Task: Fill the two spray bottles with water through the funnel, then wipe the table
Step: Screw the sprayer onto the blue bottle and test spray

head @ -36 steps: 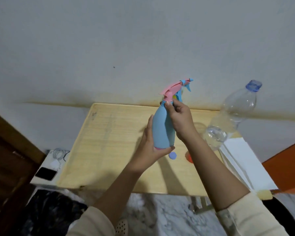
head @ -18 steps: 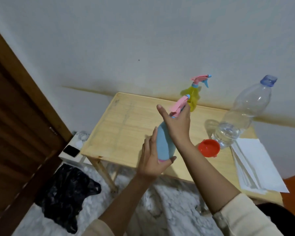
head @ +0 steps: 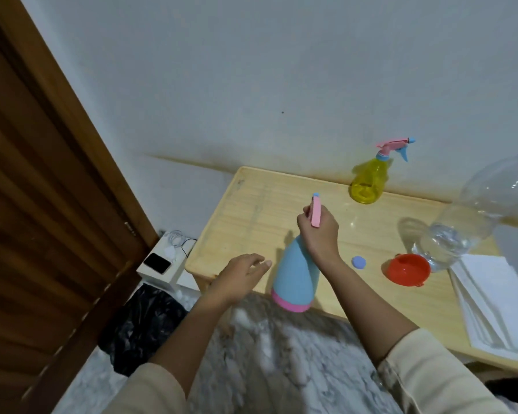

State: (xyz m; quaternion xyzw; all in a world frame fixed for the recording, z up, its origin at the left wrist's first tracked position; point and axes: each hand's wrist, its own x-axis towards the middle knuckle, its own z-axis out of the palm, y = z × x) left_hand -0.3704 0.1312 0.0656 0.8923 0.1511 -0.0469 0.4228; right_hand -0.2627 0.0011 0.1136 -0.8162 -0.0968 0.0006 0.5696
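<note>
My right hand [head: 319, 234] grips the pink trigger head of the blue spray bottle [head: 295, 279], which hangs over the near edge of the wooden table [head: 251, 204]. My left hand [head: 243, 274] is off the bottle, just to its left, fingers spread and holding nothing. The yellow spray bottle [head: 368, 182] stands at the table's far edge by the wall. An orange-red funnel [head: 407, 268] lies on the table to the right, beside a large clear water bottle [head: 473, 210] with some water at its bottom. A small blue cap [head: 358, 262] lies between bottle and funnel.
A stack of white paper towels [head: 491, 300] lies on the table's right end. A wooden door [head: 42, 204] fills the left. On the floor are a white box with a phone [head: 157, 263] and a black bag [head: 141, 327].
My left hand has let go of the blue bottle and moved left. My right hand now holds the bottle alone by its head. The view has swung left and down.
</note>
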